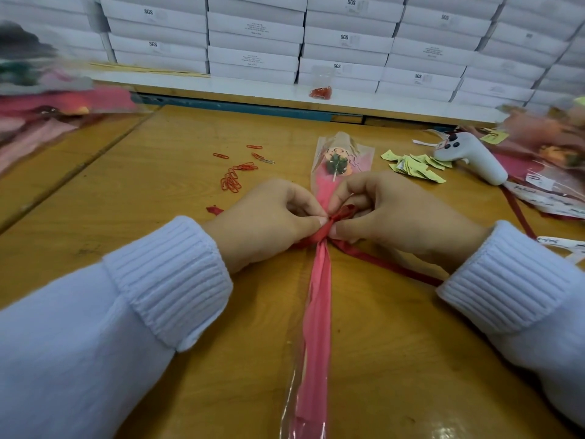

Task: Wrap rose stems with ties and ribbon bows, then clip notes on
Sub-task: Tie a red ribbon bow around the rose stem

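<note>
A single wrapped rose (340, 163) in a clear and pink sleeve lies along the middle of the wooden table (158, 191), bloom pointing away from me. Its gathered pink stem wrap (318, 312) runs toward me. A dark red ribbon (380, 259) is looped round the stem between my hands, one tail trailing to the right. My left hand (269, 220) pinches the ribbon at the stem from the left. My right hand (399, 213) pinches a ribbon loop from the right.
Red paper clips (231, 182) lie scattered left of the rose. Yellow notes (414, 166) and a white controller (471, 158) lie at right, beside finished roses (544, 147). More wrapped roses (47, 115) pile at far left. White boxes (316, 42) are stacked behind on a shelf.
</note>
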Demonstrator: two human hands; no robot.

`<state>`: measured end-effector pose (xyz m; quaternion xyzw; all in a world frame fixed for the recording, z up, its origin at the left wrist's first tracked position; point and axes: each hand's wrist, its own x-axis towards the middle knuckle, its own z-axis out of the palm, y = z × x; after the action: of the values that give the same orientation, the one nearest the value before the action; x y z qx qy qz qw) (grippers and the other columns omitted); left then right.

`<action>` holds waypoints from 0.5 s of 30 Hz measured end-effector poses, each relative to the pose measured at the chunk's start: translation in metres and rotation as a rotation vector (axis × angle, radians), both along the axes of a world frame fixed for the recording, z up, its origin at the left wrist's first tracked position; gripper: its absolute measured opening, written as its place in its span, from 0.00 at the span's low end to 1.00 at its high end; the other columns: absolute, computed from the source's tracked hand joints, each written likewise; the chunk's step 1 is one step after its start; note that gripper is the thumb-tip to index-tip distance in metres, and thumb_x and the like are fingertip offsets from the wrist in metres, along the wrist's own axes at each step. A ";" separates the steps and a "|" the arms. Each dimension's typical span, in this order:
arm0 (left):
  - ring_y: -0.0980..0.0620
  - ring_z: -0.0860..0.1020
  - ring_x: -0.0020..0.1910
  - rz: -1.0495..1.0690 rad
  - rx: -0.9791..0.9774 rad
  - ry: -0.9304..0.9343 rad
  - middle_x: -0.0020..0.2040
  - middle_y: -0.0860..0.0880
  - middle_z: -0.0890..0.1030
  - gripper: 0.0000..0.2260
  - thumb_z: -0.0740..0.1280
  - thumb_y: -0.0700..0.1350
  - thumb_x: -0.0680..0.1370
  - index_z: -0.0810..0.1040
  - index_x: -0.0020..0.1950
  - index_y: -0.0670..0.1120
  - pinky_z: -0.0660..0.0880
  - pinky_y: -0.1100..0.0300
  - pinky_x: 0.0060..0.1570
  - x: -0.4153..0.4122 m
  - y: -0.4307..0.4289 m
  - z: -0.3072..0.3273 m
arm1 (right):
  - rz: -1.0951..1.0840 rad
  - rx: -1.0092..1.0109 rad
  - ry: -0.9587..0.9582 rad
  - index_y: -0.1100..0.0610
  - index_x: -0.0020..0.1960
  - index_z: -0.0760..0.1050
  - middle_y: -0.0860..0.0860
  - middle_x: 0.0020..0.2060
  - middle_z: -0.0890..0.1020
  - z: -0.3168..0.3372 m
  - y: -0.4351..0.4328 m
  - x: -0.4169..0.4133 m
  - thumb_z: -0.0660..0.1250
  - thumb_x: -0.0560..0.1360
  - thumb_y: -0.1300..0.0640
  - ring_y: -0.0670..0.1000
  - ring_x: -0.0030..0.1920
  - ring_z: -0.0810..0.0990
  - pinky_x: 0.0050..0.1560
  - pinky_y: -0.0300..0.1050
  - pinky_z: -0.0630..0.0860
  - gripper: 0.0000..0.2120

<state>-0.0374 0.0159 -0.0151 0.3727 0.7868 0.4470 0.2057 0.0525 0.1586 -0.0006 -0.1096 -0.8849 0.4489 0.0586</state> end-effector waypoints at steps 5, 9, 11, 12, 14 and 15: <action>0.64 0.75 0.30 0.002 -0.006 0.116 0.36 0.56 0.79 0.07 0.65 0.46 0.78 0.79 0.40 0.53 0.72 0.71 0.31 0.000 0.002 -0.004 | 0.033 -0.152 -0.040 0.61 0.45 0.78 0.55 0.35 0.85 0.001 0.005 0.000 0.73 0.68 0.67 0.48 0.35 0.84 0.37 0.36 0.79 0.07; 0.65 0.75 0.28 -0.016 -0.018 0.167 0.37 0.54 0.80 0.07 0.63 0.46 0.79 0.77 0.42 0.51 0.71 0.74 0.28 0.000 0.002 -0.005 | 0.025 -0.301 -0.070 0.62 0.43 0.78 0.56 0.33 0.84 0.000 0.010 0.000 0.70 0.68 0.61 0.48 0.35 0.84 0.35 0.36 0.79 0.05; 0.65 0.76 0.27 -0.003 -0.019 0.164 0.36 0.53 0.80 0.07 0.63 0.46 0.79 0.76 0.42 0.50 0.72 0.73 0.28 -0.001 0.003 -0.004 | 0.011 -0.336 -0.096 0.62 0.42 0.77 0.55 0.33 0.84 -0.001 0.011 0.000 0.70 0.65 0.57 0.47 0.34 0.84 0.34 0.36 0.79 0.09; 0.65 0.77 0.27 0.005 -0.025 0.164 0.36 0.53 0.80 0.07 0.63 0.45 0.80 0.76 0.42 0.49 0.74 0.72 0.29 -0.001 0.003 -0.003 | 0.007 -0.348 -0.113 0.62 0.41 0.77 0.55 0.33 0.84 -0.001 0.012 0.000 0.70 0.64 0.56 0.47 0.34 0.84 0.33 0.35 0.79 0.10; 0.61 0.79 0.28 0.026 -0.046 0.184 0.36 0.52 0.80 0.07 0.62 0.46 0.80 0.76 0.43 0.48 0.77 0.67 0.32 0.000 0.003 -0.002 | 0.006 -0.371 -0.142 0.61 0.41 0.77 0.54 0.33 0.84 -0.001 0.014 0.000 0.70 0.64 0.56 0.47 0.33 0.83 0.32 0.35 0.78 0.10; 0.58 0.80 0.31 0.037 -0.066 0.216 0.36 0.51 0.80 0.07 0.62 0.46 0.80 0.76 0.43 0.47 0.79 0.63 0.36 0.000 0.003 -0.001 | 0.006 -0.378 -0.160 0.61 0.40 0.77 0.55 0.33 0.84 0.000 0.015 0.001 0.70 0.64 0.56 0.47 0.33 0.83 0.31 0.35 0.78 0.09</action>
<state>-0.0376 0.0186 -0.0160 0.3972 0.8252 0.3820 0.1238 0.0536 0.1738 -0.0003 -0.1515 -0.7870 0.5971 -0.0347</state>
